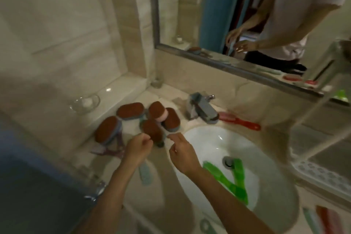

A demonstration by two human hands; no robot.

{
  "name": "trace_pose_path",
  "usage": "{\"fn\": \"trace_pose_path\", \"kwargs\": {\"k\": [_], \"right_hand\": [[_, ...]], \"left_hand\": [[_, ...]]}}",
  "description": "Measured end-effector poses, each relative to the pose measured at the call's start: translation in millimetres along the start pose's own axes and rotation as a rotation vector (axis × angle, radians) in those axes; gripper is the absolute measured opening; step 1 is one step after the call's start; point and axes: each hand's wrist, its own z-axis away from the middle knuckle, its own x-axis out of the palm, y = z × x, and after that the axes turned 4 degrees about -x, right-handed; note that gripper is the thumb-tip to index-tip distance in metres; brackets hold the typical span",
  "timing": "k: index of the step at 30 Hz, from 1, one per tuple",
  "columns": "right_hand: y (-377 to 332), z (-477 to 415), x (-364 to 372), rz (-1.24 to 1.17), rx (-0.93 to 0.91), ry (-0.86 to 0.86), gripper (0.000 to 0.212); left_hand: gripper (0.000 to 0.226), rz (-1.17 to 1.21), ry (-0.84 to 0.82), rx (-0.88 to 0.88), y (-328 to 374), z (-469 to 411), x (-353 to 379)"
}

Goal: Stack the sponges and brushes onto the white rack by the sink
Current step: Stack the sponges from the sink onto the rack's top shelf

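Note:
Several brown-topped sponges (131,110) lie in a cluster on the counter left of the faucet. My left hand (138,148) is closed on a light blue brush (146,175) that hangs below it. My right hand (182,152) hovers beside it over the sink's left rim, fingers curled and pinched toward the nearest sponge (152,129); blur hides whether it grips anything. Two green brushes (237,176) lie in the white sink (209,135). A red brush (239,121) rests behind the sink. The white rack (322,173) stands at the right.
A grey faucet (203,109) rises behind the basin. A glass dish (85,103) sits on the ledge at the left, a purple brush (114,150) lies on the counter, and more brushes (322,218) lie at the bottom right. A mirror (247,15) covers the wall.

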Motion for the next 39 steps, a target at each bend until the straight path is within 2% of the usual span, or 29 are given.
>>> {"fn": "trace_pose_path", "kwargs": {"k": [3,7,9,13,17,21,24,28,31,39], "right_hand": [[1,-30,33,0.047,0.044,-0.104,0.037],[1,-75,63,0.198,0.137,-0.201,0.041],[-2,-94,73,0.273,0.174,-0.207,0.048],[-3,-120,89,0.317,0.247,-0.196,0.061],[9,-124,96,0.371,0.309,-0.240,0.066],[13,-126,92,0.302,0.316,-0.180,0.057],[6,-123,80,0.112,0.339,-0.122,0.058],[-3,-115,49,-0.136,0.426,-0.098,0.037],[-10,-113,17,-0.295,0.476,-0.008,0.035],[-23,-82,-98,-0.194,0.424,0.391,0.031]], "left_hand": [[0.024,0.006,0.030,-0.098,-38,-32,-15],[0.022,-0.025,0.161,-0.179,-70,-70,-34],[0.040,-0.079,0.222,-0.214,-81,-89,-42],[0.077,-0.242,0.225,-0.217,-100,-122,-53],[0.093,-0.203,0.187,-0.232,-109,-142,-54],[0.090,-0.173,0.215,-0.216,-104,-145,-59],[0.082,-0.138,0.233,-0.191,-90,-135,-65],[0.077,-0.085,0.216,-0.135,-62,-116,-73],[0.070,0.017,0.183,-0.059,-29,-106,-75],[0.072,0.258,0.163,0.252,87,-66,-66]]}}
